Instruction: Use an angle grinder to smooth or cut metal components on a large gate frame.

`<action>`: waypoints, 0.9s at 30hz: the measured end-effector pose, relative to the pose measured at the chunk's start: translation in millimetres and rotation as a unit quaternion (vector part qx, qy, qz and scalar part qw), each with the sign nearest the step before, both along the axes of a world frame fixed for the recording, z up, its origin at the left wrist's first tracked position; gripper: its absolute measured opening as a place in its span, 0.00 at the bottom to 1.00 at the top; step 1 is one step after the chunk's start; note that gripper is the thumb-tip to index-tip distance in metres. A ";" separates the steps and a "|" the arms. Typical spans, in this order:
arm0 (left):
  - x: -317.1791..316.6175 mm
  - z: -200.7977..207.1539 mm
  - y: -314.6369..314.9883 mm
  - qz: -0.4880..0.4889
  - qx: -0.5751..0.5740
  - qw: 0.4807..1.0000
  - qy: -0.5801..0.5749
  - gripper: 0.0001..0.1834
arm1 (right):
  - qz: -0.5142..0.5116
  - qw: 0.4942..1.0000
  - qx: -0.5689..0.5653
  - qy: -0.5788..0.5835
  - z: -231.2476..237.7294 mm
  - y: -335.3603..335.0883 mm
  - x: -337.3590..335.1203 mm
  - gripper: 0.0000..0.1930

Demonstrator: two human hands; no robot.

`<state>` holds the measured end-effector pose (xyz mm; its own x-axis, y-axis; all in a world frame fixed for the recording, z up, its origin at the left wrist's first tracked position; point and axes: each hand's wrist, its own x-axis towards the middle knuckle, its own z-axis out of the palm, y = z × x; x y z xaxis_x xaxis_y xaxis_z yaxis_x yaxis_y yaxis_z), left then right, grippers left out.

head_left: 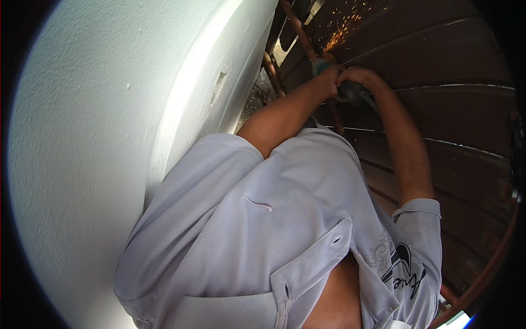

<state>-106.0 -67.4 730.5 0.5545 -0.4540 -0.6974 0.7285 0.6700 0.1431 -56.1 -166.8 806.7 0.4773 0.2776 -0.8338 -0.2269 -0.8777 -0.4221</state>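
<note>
Both my hands are wrapped round an angle grinder (350,93), which has a dark rear end and a teal front part. My left hand (331,78) grips its body just behind the teal part. Over the rear of the body closes my right hand (356,75). Orange sparks (341,30) fly up and away from the front of the tool. Close by runs a reddish-brown metal bar (298,26), near where the sparks start. The disc and the exact spot it touches are too small and dark to make out.
A white textured wall (104,109) with a raised edge rises close on my left. Dark brown panels (438,60) with thin bright gaps spread ahead and to the right. A second rusty bar (272,74) stands beside the wall. A reddish tube (487,274) curves at lower right.
</note>
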 end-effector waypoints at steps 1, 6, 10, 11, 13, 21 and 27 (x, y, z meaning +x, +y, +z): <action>-1.2 3.4 -0.2 -0.003 0.006 1.000 -0.003 0.30 | 0.002 1.000 -0.002 -0.010 -2.0 -1.6 -0.1 0.19; -2.2 16.1 1.8 0.008 0.025 0.999 0.022 0.23 | 0.021 1.000 0.010 -0.017 -3.1 -0.3 2.0 0.19; -2.1 18.5 1.7 0.008 0.037 0.999 0.031 0.24 | 0.025 1.000 -0.003 -0.018 -1.5 0.0 2.8 0.19; -1.3 16.1 1.7 0.011 0.034 0.999 0.034 0.24 | 0.022 1.000 -0.004 -0.015 -2.1 0.3 3.0 0.18; 1.6 10.1 1.6 0.008 0.025 0.999 0.026 0.25 | 0.021 1.000 -0.007 -0.010 -2.6 0.9 4.4 0.18; 0.7 8.7 -1.7 0.007 0.029 0.999 0.028 0.25 | 0.009 1.000 0.010 -0.014 -5.2 -3.1 2.6 0.18; -0.6 16.3 1.0 0.007 0.021 0.999 0.031 0.25 | 0.014 1.000 -0.008 -0.016 -2.4 -2.1 2.8 0.18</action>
<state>-106.6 -66.4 746.7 0.5165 -0.4156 -0.7487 0.7272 0.6745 0.1273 -53.3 -168.9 804.2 0.4957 0.2781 -0.8228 -0.1897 -0.8898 -0.4150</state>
